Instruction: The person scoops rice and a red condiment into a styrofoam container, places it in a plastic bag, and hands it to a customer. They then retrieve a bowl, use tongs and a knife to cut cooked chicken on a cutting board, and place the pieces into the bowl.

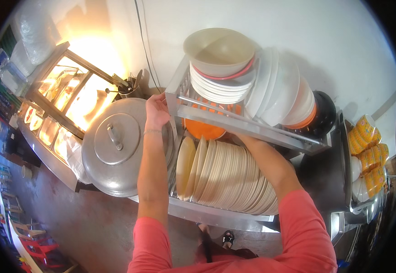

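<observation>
My left hand [157, 111] grips the left end of a metal dish rack [175, 105], its fingertips going out of sight behind the edge. Under the rack's upper shelf reaches my right arm [264, 153]; the hand is mostly hidden, and what it touches cannot be seen. On that shelf, a large beige bowl [218, 46] tops a stack of white plates [218, 90]. White bowls [279, 92] lean to its right. A long row of cream plates [235, 174] stands on edge on the lower level, between my arms. Behind them shows an orange dish [203, 129].
A big lidded aluminium pot [116, 150] stands left of the rack. Beyond it are a lit glass food case [68, 92] and a utensil holder [131, 89]. Black bowls [324, 112] end the upper row. Yellow patterned bowls [372, 157] are stacked at the right.
</observation>
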Tool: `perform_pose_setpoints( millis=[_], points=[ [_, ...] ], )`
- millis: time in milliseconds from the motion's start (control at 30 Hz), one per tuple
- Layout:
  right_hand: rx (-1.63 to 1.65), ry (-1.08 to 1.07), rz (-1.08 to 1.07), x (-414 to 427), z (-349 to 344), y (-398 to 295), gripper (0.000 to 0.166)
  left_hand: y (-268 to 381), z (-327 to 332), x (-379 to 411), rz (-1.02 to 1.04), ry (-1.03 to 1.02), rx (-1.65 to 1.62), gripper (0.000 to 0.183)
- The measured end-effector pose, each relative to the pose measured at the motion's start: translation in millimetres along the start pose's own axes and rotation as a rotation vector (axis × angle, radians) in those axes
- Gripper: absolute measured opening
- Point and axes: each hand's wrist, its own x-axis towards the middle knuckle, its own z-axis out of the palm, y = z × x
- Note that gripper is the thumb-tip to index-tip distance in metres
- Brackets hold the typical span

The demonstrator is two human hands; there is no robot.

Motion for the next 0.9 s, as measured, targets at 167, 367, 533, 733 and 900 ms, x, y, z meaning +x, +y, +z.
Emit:
perform_pose_setpoints(
  millis=[167,367,533,733,900],
  points=[
    [0.021,-0.012,-0.044,2.8,1.4,-15.0,0.072,-15.8,-36.0,67.3,0.009,-0.033,0.466,0.026],
    [0.036,-0.020,-0.026,-7.8,-4.0,-10.8,0.074,-23.3,-36.3,83.9,-0.066,-0.085,0.456,0.027],
    [0.057,-0.030,-0.022,-7.4,-2.0,-11.3,0.076,-0.1,-40.8,72.0,-0.097,-0.102,0.498,0.028],
    [0.072,-0.058,-0.007,-8.9,-5.8,-10.2,0.078,-4.1,-42.4,63.1,-0.111,-0.107,0.496,0.029],
    [0.137,-0.134,-0.004,-20.0,-20.0,-12.5,0.080,-8.1,-47.2,52.2,-0.106,-0.104,0.486,0.030]
  ],
)
